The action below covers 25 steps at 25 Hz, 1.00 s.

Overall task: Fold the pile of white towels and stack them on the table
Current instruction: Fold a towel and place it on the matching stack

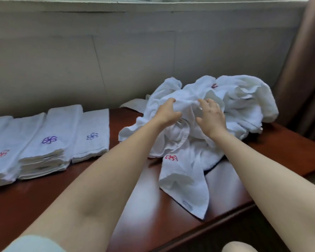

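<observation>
A loose pile [216,113] of white towels is heaped on the right part of a reddish-brown table [116,197], close to the wall [116,60] and just beside a brown curtain [302,70]. Both bare arms are stretched out over the table to the pile. The left hand [166,113] is laid on the near top of the heap, and its fingers [170,101] are curled into a fold of cloth, which is gripped between them and the thumb. The right hand [212,117] is held just beside it, and its fingers [203,102] are bent onto the same raised fold; whether the cloth is truly pinched there or only touched cannot be told. From the near side of the pile one towel [184,180] is spread toward the table's front edge, and a red embroidered mark [171,157] is seen on it; a second red mark [214,86] is shown near the top of the heap. On the left part of the table, well apart from the pile, folded towels are set in stacks side by side: one stack [91,135] with a faint blue mark, a taller stack [47,142] with a purple flower mark, and a further stack [2,151] with a red mark at the left edge of the view.
</observation>
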Each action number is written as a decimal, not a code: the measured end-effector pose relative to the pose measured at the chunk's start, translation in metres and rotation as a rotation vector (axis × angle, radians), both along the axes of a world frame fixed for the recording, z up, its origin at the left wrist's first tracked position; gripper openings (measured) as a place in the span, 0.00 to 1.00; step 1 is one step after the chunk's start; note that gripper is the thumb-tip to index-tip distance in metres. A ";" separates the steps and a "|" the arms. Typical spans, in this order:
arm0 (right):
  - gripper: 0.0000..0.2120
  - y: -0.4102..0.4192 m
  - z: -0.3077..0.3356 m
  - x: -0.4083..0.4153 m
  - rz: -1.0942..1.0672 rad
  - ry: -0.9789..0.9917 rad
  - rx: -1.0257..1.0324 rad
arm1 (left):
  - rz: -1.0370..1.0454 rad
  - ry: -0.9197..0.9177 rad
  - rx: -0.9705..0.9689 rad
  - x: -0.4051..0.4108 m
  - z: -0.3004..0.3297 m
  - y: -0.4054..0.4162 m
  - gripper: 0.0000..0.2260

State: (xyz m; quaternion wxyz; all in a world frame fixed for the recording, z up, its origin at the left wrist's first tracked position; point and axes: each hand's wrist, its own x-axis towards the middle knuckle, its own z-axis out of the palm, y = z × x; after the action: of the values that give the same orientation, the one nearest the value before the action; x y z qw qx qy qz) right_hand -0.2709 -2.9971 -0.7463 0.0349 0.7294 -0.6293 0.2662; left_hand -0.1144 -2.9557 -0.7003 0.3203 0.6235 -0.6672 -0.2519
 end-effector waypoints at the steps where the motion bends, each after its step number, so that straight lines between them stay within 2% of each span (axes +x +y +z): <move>1: 0.28 -0.004 0.000 -0.003 0.011 -0.021 0.029 | -0.009 0.007 0.003 -0.006 0.002 -0.009 0.26; 6: 0.25 -0.016 -0.003 -0.016 0.106 -0.064 0.048 | 0.017 -0.079 0.008 -0.030 -0.008 -0.053 0.24; 10: 0.24 -0.018 -0.004 -0.019 0.156 -0.181 -0.008 | 0.106 -0.244 -0.148 -0.042 -0.026 -0.065 0.05; 12: 0.24 -0.018 -0.003 -0.019 0.178 -0.256 -0.072 | 0.166 -0.025 -0.193 -0.038 -0.019 -0.063 0.06; 15: 0.27 -0.020 0.007 -0.015 0.173 -0.359 -0.140 | 0.257 0.647 -0.309 -0.013 0.023 -0.046 0.04; 17: 0.33 -0.021 0.016 -0.004 0.152 -0.434 -0.140 | 0.169 1.022 -0.290 0.008 0.049 -0.025 0.06; 18: 0.35 -0.019 0.019 0.004 0.160 -0.458 -0.148 | 0.093 1.064 -0.200 0.016 0.057 -0.012 0.11; 20: 0.35 -0.012 0.020 0.026 0.204 -0.452 -0.137 | 0.005 0.922 -0.008 0.036 0.060 0.013 0.18; 22: 0.32 -0.001 0.016 0.045 0.252 -0.340 -0.067 | -0.064 0.770 0.140 0.059 0.048 0.030 0.17; 23: 0.27 0.005 0.013 0.053 0.281 -0.239 -0.012 | -0.071 0.707 0.215 0.073 0.041 0.035 0.17; 25: 0.11 0.022 0.010 0.071 0.334 -0.039 0.088 | -0.048 0.542 0.333 0.109 0.030 0.052 0.28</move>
State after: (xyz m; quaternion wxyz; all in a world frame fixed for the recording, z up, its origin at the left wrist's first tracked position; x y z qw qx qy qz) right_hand -0.1996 -2.9748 -0.7363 -0.0539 0.8193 -0.5110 0.2545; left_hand -0.0058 -2.9034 -0.6708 0.3737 0.5616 -0.5217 -0.5223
